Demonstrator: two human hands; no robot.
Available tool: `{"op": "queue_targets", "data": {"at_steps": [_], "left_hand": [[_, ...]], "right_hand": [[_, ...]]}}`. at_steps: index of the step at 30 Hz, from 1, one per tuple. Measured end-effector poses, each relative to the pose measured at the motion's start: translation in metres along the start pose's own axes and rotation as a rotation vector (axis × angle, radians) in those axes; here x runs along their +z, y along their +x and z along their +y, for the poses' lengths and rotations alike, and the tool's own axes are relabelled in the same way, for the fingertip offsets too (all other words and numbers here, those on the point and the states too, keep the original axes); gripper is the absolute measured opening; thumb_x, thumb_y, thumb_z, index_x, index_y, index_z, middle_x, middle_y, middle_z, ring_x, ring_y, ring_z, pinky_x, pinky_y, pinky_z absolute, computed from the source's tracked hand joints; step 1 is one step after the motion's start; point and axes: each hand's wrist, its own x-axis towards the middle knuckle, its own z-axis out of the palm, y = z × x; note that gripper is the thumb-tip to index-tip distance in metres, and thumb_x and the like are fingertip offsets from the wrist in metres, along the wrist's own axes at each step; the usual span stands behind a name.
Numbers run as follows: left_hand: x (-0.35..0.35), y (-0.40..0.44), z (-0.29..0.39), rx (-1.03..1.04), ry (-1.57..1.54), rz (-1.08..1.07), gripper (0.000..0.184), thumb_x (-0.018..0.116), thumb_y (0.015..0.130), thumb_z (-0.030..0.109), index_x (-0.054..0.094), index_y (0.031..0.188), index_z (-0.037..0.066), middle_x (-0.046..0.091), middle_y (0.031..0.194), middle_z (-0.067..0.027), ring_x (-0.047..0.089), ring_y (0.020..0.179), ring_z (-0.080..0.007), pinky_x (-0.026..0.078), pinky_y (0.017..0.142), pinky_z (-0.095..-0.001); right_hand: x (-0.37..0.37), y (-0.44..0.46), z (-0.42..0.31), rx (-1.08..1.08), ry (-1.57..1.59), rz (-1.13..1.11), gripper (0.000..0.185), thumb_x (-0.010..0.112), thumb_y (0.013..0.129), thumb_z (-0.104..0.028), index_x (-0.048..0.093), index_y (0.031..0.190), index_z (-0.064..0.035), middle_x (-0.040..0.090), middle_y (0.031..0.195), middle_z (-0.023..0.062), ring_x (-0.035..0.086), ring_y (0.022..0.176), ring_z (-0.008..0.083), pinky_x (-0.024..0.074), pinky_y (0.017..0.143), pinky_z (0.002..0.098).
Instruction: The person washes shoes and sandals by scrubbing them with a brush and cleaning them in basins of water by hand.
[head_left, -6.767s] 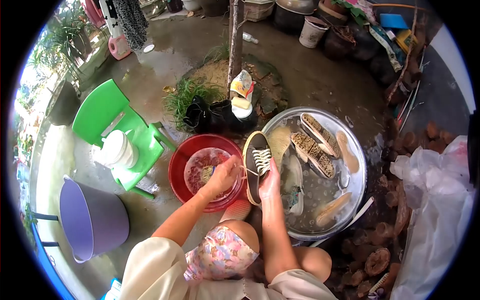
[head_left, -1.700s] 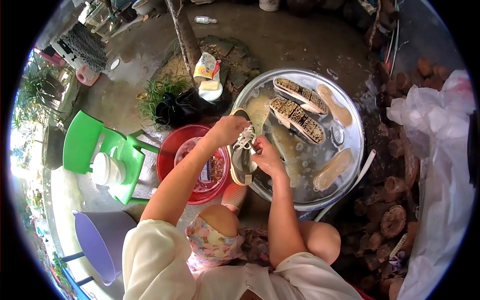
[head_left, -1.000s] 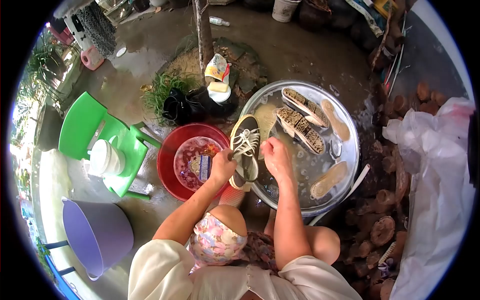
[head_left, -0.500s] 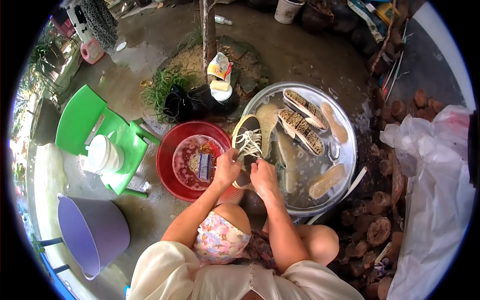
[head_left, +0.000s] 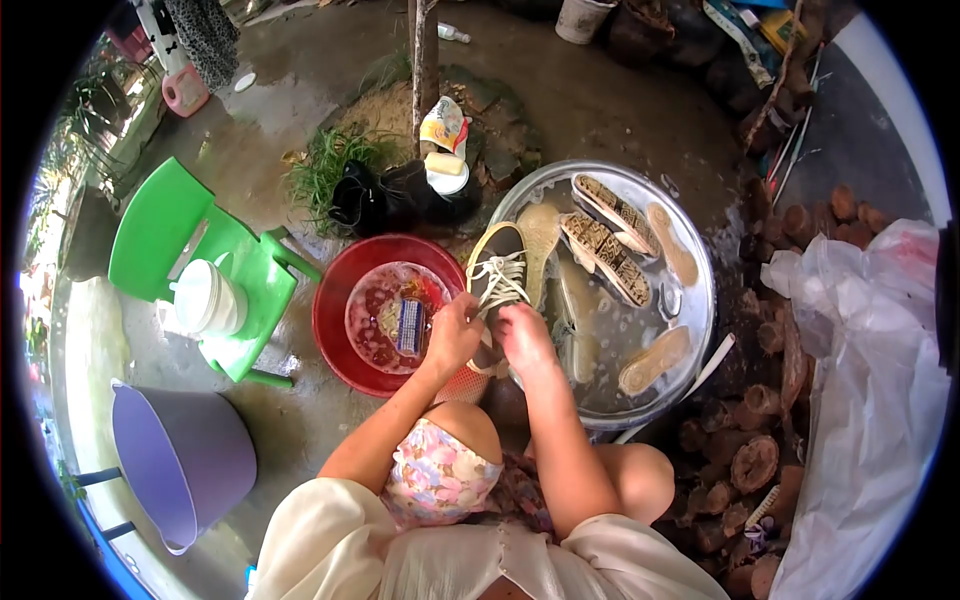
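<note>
A dark sneaker (head_left: 507, 240) with a cream sole edge and white shoelaces (head_left: 497, 278) lies between my hands, over the near left rim of the metal basin (head_left: 706, 330). My left hand (head_left: 456, 332) is closed at the lower laces on the shoe's left side. On its right side, my right hand (head_left: 525, 338) pinches the laces too; its fingertips are partly hidden. In the basin's cloudy water are patterned slip-on shoes (head_left: 606, 258) and loose insoles (head_left: 654, 361). Left of the sneaker, a red basin (head_left: 330, 345) holds sudsy water and a blue brush (head_left: 410, 326).
A green chair (head_left: 160, 225) bears a white bucket (head_left: 208, 300). Below it stands a purple tub (head_left: 190, 470). Black shoes (head_left: 355, 198) sit beside a thin trunk (head_left: 425, 80), near a yellow soap bar (head_left: 444, 164). Stacked logs (head_left: 755, 462) and plastic sheeting (head_left: 870, 400) line the right side.
My right hand has shifted slightly up and turned at the laces. My left hand stays at nearly the same spot. The view has moved a little.
</note>
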Motion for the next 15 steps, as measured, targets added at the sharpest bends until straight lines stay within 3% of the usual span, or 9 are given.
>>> {"op": "queue_targets", "data": {"at_steps": [2, 5, 6, 9, 10, 11, 13, 14, 15], "left_hand": [[0.0, 0.003, 0.0, -0.026, 0.009, -0.027, 0.022, 0.058, 0.077, 0.001, 0.06, 0.099, -0.004, 0.067, 0.087, -0.0257, 0.067, 0.085, -0.0402, 0.052, 0.076, -0.0432], [0.0, 0.005, 0.002, -0.044, 0.006, -0.043, 0.023, 0.059, 0.077, 0.001, 0.059, 0.1, -0.003, 0.066, 0.09, -0.0264, 0.066, 0.087, -0.0416, 0.051, 0.077, -0.0447], [0.0, 0.004, 0.002, -0.05, 0.004, -0.045, 0.024, 0.06, 0.078, 0.002, 0.058, 0.101, -0.002, 0.066, 0.091, -0.0265, 0.066, 0.088, -0.0423, 0.051, 0.077, -0.0453], [-0.004, -0.001, 0.001, 0.053, 0.152, -0.051, 0.034, 0.063, 0.077, 0.001, 0.059, 0.11, -0.001, 0.067, 0.092, -0.023, 0.067, 0.086, -0.0347, 0.052, 0.077, -0.041], [-0.006, -0.003, 0.004, 0.045, 0.128, -0.103, 0.036, 0.066, 0.078, 0.004, 0.058, 0.113, 0.0, 0.067, 0.093, -0.0239, 0.066, 0.087, -0.0372, 0.052, 0.077, -0.0421], [-0.01, -0.002, 0.008, -0.03, 0.162, -0.207, 0.034, 0.066, 0.081, 0.007, 0.06, 0.114, 0.001, 0.068, 0.096, -0.0235, 0.067, 0.09, -0.0376, 0.052, 0.079, -0.0422], [-0.034, 0.0, 0.038, 0.022, 0.1, -0.421, 0.033, 0.065, 0.086, 0.013, 0.062, 0.117, 0.001, 0.068, 0.106, -0.0225, 0.067, 0.1, -0.032, 0.052, 0.086, -0.039], [-0.037, 0.005, 0.026, 0.13, 0.049, -0.41, 0.036, 0.065, 0.088, 0.018, 0.061, 0.12, 0.0, 0.068, 0.107, -0.02, 0.066, 0.102, -0.0263, 0.051, 0.088, -0.0367], [-0.053, 0.006, 0.039, -0.009, -0.119, -0.427, 0.033, 0.063, 0.092, 0.018, 0.061, 0.12, 0.0, 0.068, 0.107, -0.0151, 0.065, 0.103, -0.0228, 0.051, 0.09, -0.0356]], "right_hand": [[0.004, 0.001, 0.002, 0.123, 0.395, 0.085, 0.022, 0.054, 0.091, -0.004, 0.057, 0.112, -0.0003, 0.062, 0.106, 0.012, 0.059, 0.096, 0.0245, 0.0495, 0.089, 0.0378], [0.013, -0.006, 0.006, 0.066, 0.577, 0.093, 0.021, 0.055, 0.092, -0.005, 0.057, 0.113, -0.0025, 0.062, 0.105, 0.0102, 0.059, 0.098, 0.0222, 0.0503, 0.089, 0.0367], [0.012, 0.003, 0.015, 0.037, 0.619, 0.026, 0.024, 0.058, 0.093, -0.009, 0.058, 0.116, -0.0059, 0.063, 0.107, 0.0094, 0.06, 0.1, 0.0212, 0.0505, 0.088, 0.0347], [0.009, 0.011, 0.015, 0.077, 0.57, -0.1, 0.031, 0.061, 0.094, -0.02, 0.06, 0.12, -0.0026, 0.066, 0.114, 0.013, 0.061, 0.107, 0.0276, 0.0494, 0.097, 0.0412], [0.003, 0.02, 0.014, 0.11, 0.564, -0.226, 0.035, 0.066, 0.092, -0.028, 0.061, 0.118, -0.0051, 0.068, 0.113, 0.0105, 0.063, 0.104, 0.0271, 0.0499, 0.096, 0.0425], [0.006, 0.028, 0.012, 0.169, 0.454, -0.143, 0.038, 0.066, 0.09, -0.042, 0.062, 0.111, -0.0104, 0.068, 0.096, 0.0064, 0.066, 0.085, 0.0227, 0.055, 0.065, 0.0361], [-0.011, 0.04, 0.015, 0.248, 0.226, -0.056, 0.043, 0.06, 0.092, -0.049, 0.062, 0.113, -0.0109, 0.067, 0.094, 0.0069, 0.066, 0.081, 0.0226, 0.0542, 0.062, 0.0366], [-0.014, 0.051, 0.021, 0.175, 0.193, 0.02, 0.04, 0.058, 0.093, -0.046, 0.062, 0.114, -0.0124, 0.067, 0.095, 0.0063, 0.065, 0.08, 0.021, 0.0528, 0.061, 0.0342], [-0.017, 0.051, 0.026, 0.063, 0.164, -0.005, 0.037, 0.056, 0.094, -0.044, 0.063, 0.115, -0.0138, 0.067, 0.098, 0.0056, 0.065, 0.081, 0.0196, 0.0516, 0.062, 0.0323]]}}
